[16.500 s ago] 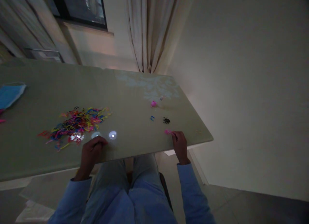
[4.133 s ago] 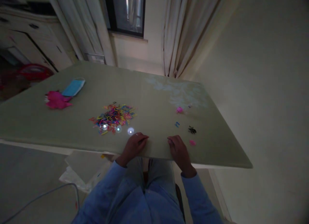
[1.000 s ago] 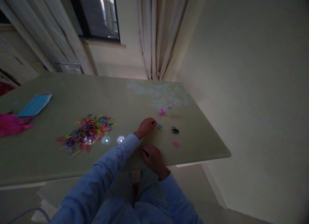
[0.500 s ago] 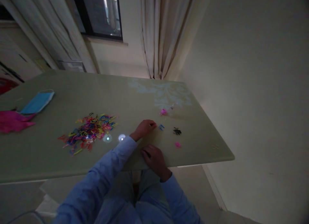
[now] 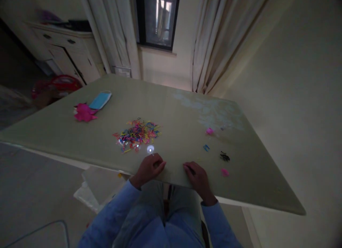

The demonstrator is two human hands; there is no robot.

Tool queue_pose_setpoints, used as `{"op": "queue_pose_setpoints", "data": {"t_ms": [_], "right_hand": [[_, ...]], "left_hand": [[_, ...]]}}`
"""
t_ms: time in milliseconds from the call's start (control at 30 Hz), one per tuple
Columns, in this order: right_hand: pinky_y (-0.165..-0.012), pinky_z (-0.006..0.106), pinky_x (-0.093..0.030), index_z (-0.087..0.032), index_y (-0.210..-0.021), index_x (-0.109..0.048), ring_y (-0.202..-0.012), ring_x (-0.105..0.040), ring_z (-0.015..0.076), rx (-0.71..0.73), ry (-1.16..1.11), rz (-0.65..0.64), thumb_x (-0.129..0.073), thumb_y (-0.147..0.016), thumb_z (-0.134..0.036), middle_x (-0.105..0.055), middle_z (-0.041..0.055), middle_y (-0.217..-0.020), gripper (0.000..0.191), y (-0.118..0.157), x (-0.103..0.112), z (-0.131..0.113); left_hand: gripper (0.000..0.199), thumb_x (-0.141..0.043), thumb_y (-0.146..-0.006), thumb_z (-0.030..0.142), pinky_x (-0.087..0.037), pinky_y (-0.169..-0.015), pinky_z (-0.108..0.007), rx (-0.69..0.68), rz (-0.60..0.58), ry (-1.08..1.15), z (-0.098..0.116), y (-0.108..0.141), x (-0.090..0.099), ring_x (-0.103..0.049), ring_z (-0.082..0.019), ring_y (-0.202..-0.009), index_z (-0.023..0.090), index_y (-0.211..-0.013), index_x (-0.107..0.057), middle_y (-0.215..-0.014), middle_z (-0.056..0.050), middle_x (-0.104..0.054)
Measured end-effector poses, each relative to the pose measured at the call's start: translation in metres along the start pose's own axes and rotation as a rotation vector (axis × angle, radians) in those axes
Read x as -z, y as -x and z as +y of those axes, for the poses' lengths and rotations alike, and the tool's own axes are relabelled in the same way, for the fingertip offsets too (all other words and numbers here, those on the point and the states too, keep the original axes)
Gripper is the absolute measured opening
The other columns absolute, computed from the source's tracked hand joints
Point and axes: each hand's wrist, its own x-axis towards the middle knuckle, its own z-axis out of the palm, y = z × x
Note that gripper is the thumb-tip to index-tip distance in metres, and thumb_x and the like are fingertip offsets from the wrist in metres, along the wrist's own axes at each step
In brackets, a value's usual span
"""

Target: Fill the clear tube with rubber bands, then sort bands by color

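Note:
My left hand [image 5: 150, 168] is over the table's near edge, just below the pile of small coloured bands [image 5: 139, 134]. Its fingers are loosely bent, the thumb stands apart from them, and nothing shows between them. My right hand [image 5: 198, 177] rests on the table edge with its fingers curled in and no object visible in it. Right of it lie sorted little groups: blue bands [image 5: 206, 148], black bands [image 5: 224, 156] and pink bands [image 5: 224, 172]. The bands look like small rubber loops.
Farther back on the right are a bright pink item [image 5: 209, 131] and a small clear piece [image 5: 222, 128]. A blue face mask [image 5: 100, 100] and a crumpled pink item [image 5: 84, 113] lie at the far left of the green table [image 5: 171, 109]. A wall stands to the right.
My left hand has drawn back from beside the blue bands, leftward toward the mixed pile. My right hand stays at the table edge. The view has swung to the left.

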Motion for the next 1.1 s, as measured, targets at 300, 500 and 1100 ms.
{"op": "queue_pose_setpoints", "data": {"t_ms": [300, 500, 1100], "right_hand": [[-0.077, 0.029, -0.052, -0.019, -0.095, -0.072, -0.085, -0.071, 0.02, 0.006, 0.019, -0.039, -0.054, -0.094, -0.033, -0.076, 0.0074, -0.093, 0.023, -0.02, 0.009, -0.023], [-0.079, 0.027, -0.05, -0.015, -0.115, -0.068, -0.08, -0.067, 0.0172, 0.049, 0.201, -0.191, -0.055, -0.094, -0.03, -0.074, 0.0069, -0.092, 0.028, -0.108, -0.013, -0.056], [-0.082, 0.026, -0.045, -0.021, -0.102, -0.07, -0.099, -0.063, 0.0194, 0.003, 0.481, -0.447, -0.048, -0.098, -0.025, -0.065, 0.0093, -0.111, 0.023, -0.191, -0.062, -0.052]], "left_hand": [[0.03, -0.056, -0.092, 0.041, -0.039, -0.065, -0.026, -0.05, -0.084, 0.011, 0.003, -0.003, -0.001, -0.056, -0.014, -0.066, 0.017, -0.074, -0.063, -0.07, -0.002, -0.063], [0.03, -0.055, -0.093, 0.038, -0.04, -0.064, -0.026, -0.042, -0.062, 0.011, 0.002, 0.001, -0.002, -0.056, -0.015, -0.066, 0.017, -0.073, -0.062, -0.07, -0.003, -0.062], [0.03, -0.056, -0.092, 0.038, -0.039, -0.062, -0.025, 0.005, 0.004, 0.129, -0.002, 0.0, -0.004, -0.053, -0.012, -0.061, 0.017, -0.071, -0.063, -0.066, -0.001, -0.06]]}}
